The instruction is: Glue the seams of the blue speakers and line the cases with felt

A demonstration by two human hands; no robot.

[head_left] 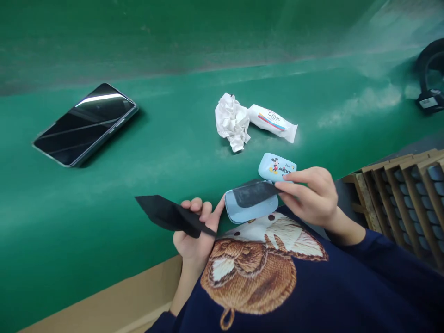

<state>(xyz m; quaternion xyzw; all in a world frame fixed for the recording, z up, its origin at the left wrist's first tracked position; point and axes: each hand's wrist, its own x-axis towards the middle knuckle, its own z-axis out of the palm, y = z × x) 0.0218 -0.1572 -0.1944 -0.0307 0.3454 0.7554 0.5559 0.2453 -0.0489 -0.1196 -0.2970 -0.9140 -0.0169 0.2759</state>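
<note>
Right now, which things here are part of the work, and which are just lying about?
In use: left hand holding a pointed black flexible sheet; right hand holding a black sheet against a pale blue plastic shell; a Mickey-printed pale blue shell beside it.

Lying about: black smartphone, crumpled white tissue, white D7000 tube, wooden rack of pale blue pieces.

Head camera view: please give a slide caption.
Left hand holds a black flexible sheet; right hand holds black film on a pale blue plastic shell.
</note>
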